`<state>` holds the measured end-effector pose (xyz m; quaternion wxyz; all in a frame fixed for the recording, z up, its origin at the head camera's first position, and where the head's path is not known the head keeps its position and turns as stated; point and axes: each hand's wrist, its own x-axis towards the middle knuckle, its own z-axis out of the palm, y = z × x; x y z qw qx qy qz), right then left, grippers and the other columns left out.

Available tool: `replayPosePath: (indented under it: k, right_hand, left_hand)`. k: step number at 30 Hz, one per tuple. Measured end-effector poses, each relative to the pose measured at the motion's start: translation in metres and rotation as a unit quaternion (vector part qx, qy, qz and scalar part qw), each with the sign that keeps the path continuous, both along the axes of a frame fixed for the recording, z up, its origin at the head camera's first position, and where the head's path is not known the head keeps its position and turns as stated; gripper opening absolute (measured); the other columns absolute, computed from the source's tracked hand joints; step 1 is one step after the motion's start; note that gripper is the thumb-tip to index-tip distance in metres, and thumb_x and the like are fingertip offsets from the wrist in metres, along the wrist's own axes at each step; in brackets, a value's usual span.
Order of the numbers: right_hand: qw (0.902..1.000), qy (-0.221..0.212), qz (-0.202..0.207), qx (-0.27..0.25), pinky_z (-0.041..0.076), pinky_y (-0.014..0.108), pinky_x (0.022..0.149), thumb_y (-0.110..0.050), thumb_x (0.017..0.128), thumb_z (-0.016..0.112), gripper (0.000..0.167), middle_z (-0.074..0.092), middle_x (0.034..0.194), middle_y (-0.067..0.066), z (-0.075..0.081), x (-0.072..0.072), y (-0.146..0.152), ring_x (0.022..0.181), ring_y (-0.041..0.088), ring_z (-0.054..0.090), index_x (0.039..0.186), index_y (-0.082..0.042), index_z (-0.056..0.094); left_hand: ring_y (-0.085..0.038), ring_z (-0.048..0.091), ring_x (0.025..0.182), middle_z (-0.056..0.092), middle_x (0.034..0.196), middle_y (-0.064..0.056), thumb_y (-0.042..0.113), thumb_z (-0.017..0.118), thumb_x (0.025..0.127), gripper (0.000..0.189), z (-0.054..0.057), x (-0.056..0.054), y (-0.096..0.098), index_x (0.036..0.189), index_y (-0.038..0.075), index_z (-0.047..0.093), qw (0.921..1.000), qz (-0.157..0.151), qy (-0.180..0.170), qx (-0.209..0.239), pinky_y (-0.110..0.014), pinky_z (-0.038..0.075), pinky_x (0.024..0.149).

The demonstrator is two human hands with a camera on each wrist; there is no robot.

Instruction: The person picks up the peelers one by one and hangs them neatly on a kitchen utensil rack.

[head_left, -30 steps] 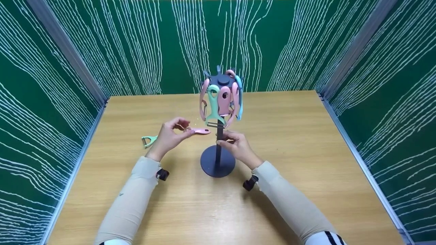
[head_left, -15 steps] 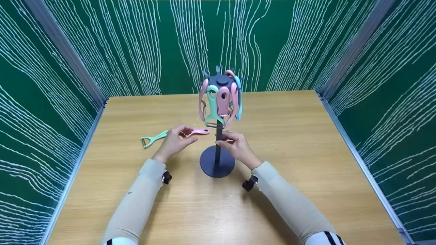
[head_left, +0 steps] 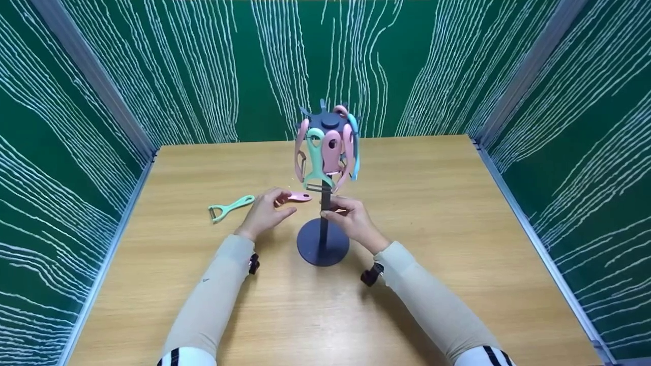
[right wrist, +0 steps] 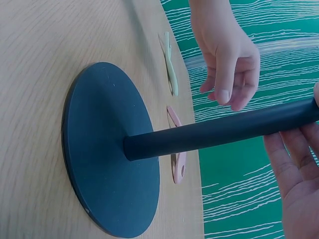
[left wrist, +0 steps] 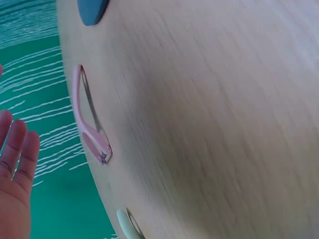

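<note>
My left hand (head_left: 267,211) hovers over a pink peeler (head_left: 301,197) on the table, thumb apart from loosely bent fingers. In the left wrist view that peeler (left wrist: 79,102) lies clear of the hand (left wrist: 15,164), and nothing is held. My right hand (head_left: 353,218) grips the dark pole (right wrist: 214,132) of an upright round-based stand (head_left: 323,256) between thumb and fingers. Several peelers hang from the stand's hooked top: a green one (head_left: 315,152), pink ones such as this pink peeler (head_left: 332,152), and a blue one (head_left: 355,147). The fingers partly hide the loose pink peeler in the head view.
A green peeler (head_left: 234,206) lies left of my left hand. Bare hooks (head_left: 306,113) show at the stand's back left. Green walls with white wavy lines (head_left: 274,66) enclose the wooden table (head_left: 432,203) at the back and sides.
My left hand has shifted right and slightly nearer, its thumb leaving the pink peeler and uncovering the green peeler. The right hand keeps its hold on the pole.
</note>
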<state>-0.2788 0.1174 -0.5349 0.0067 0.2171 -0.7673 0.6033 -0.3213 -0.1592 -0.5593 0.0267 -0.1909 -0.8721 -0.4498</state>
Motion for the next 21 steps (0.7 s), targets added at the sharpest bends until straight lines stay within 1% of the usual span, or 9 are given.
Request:
replayPosePath:
  k: [4,6,10,14,17,21]
  right_hand:
    - [0.9999,0.011,-0.003,-0.002,0.063,0.028,0.087,-0.002,0.099,0.076,0.025,0.078,0.113,0.020,-0.001,0.000,0.000,0.095,0.015,0.071,0.123,0.002,0.079]
    - [0.9999,0.014,-0.003,-0.003,0.063,0.027,0.086,-0.001,0.099,0.076,0.024,0.078,0.112,0.021,-0.001,0.000,0.000,0.094,0.014,0.070,0.123,0.003,0.079]
    - [0.9999,0.014,-0.004,-0.002,0.062,0.024,0.085,-0.001,0.099,0.076,0.024,0.078,0.112,0.021,0.000,0.000,0.000,0.094,0.014,0.070,0.123,0.003,0.079]
    - [0.9999,0.011,-0.001,-0.002,0.062,0.024,0.085,0.000,0.099,0.076,0.025,0.077,0.112,0.021,0.000,0.000,0.001,0.095,0.016,0.070,0.124,0.002,0.079]
    - [1.0000,0.007,0.001,0.000,0.063,0.024,0.085,-0.001,0.099,0.076,0.026,0.078,0.113,0.021,0.000,0.000,0.000,0.096,0.018,0.070,0.125,0.002,0.078]
    - [1.0000,0.004,0.005,-0.001,0.063,0.025,0.086,-0.001,0.099,0.076,0.027,0.078,0.114,0.021,0.001,0.001,0.000,0.096,0.018,0.070,0.126,0.002,0.078]
  left_hand:
    - [-0.045,0.067,0.117,0.070,0.131,-0.024,0.014,0.084,0.096,0.042,0.000,-0.008,0.001,0.133,-0.002,0.070,0.9995,0.007,0.008,-0.029,-0.055,0.057,0.104]
    - [-0.044,0.067,0.120,0.070,0.133,-0.023,0.013,0.084,0.096,0.044,0.000,-0.012,0.002,0.134,-0.004,0.069,0.9990,0.006,0.014,-0.042,-0.054,0.056,0.105]
    - [-0.041,0.067,0.128,0.069,0.137,-0.022,0.012,0.084,0.095,0.047,0.000,-0.019,0.002,0.137,-0.004,0.068,0.9976,0.010,0.019,-0.066,-0.054,0.053,0.113]
    - [-0.040,0.064,0.136,0.066,0.146,-0.021,0.014,0.084,0.096,0.053,-0.001,-0.025,0.002,0.143,-0.001,0.065,0.9962,0.021,-0.006,-0.085,-0.054,0.049,0.120]
    - [-0.039,0.062,0.138,0.063,0.150,-0.019,0.016,0.083,0.098,0.056,-0.003,-0.028,0.001,0.148,0.001,0.062,0.9945,0.029,-0.031,-0.096,-0.054,0.048,0.121]
    - [-0.038,0.061,0.140,0.062,0.153,-0.017,0.018,0.082,0.099,0.059,-0.005,-0.032,0.000,0.151,0.003,0.060,0.9918,0.035,-0.049,-0.113,-0.054,0.046,0.122]
